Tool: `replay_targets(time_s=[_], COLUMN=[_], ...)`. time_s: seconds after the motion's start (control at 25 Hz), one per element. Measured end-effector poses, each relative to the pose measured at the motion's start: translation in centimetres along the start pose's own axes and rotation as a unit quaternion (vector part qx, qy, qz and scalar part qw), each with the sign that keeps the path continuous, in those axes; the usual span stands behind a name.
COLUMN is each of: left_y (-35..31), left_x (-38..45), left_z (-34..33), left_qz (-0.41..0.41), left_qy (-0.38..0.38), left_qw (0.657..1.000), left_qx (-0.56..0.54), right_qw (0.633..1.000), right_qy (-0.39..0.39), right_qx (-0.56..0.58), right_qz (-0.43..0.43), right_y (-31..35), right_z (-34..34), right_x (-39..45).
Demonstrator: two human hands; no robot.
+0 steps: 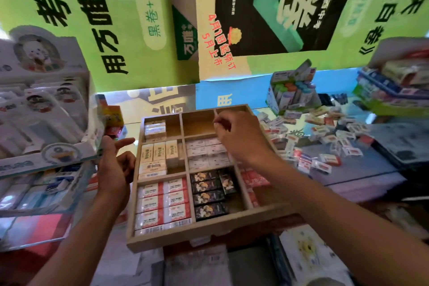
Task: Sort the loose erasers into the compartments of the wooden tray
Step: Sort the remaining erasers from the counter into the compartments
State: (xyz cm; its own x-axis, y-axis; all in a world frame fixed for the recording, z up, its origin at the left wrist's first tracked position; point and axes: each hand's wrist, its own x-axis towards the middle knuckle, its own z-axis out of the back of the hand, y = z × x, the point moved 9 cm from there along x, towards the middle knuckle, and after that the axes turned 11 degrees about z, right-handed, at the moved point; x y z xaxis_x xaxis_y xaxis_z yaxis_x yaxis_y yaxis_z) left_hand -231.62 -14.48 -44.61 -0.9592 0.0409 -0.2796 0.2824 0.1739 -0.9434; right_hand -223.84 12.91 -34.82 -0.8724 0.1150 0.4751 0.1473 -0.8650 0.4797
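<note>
Light, stiff, slick-wrapped loose erasers (pixel 325 139) on counter (pixel 362 169), best pinched across long sides; right hand (pixel 234 132) grip curled, contents untellable, left hand (pixel 116 165) open, empty.

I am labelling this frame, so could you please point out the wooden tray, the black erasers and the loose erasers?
wooden tray (pixel 204 234): head view, on its near front rim.
black erasers (pixel 207 196): head view, middle of the stack.
loose erasers (pixel 325 137): head view, centre of the pile.
</note>
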Motion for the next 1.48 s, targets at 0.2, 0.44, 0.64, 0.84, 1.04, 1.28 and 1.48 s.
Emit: replay_targets(time_s=[0.2, 0.44, 0.64, 0.84, 1.04, 1.28, 1.48], left_y=[-5.0, -7.1, -1.7, 3.2, 6.3, 5.9, 5.2], left_x=[-3.8, -8.9, -11.2, -9.8, -6.5, -5.2, -5.9], left_z=[-1.7, -14.7, -30.8, -41.9, -44.4, -45.5, -47.1], left_qz=[-0.149, -0.248, -0.302, -0.353, -0.250, -0.310, -0.320], left_qy=[-0.137, -0.050, 0.089, 0.064, 0.054, 0.068, 0.136], left_qw=[0.950, 0.857, 0.781, 0.615, 0.543, 0.552, 0.647], left_qx=[0.237, 0.449, 0.539, 0.702, 0.800, 0.772, 0.678], right_qw=[0.997, 0.982, 0.962, 0.970, 0.965, 0.966, 0.965], right_qy=[-0.043, -0.120, -0.124, -0.083, -0.145, -0.104, -0.092], right_qx=[0.035, 0.042, -0.183, -0.175, -0.154, -0.145, -0.137], right_qz=[-0.062, -0.139, -0.158, -0.146, -0.153, -0.188, -0.202], right_y=[-6.8, -17.4, -25.5, -28.3, -29.2, -29.9, -29.9], right_z=[7.1, 13.5, 18.0, 17.2, 18.1, 17.6, 17.5], right_x=[-5.7, -10.6, -13.2, -13.1, -13.8, -13.7, -13.9])
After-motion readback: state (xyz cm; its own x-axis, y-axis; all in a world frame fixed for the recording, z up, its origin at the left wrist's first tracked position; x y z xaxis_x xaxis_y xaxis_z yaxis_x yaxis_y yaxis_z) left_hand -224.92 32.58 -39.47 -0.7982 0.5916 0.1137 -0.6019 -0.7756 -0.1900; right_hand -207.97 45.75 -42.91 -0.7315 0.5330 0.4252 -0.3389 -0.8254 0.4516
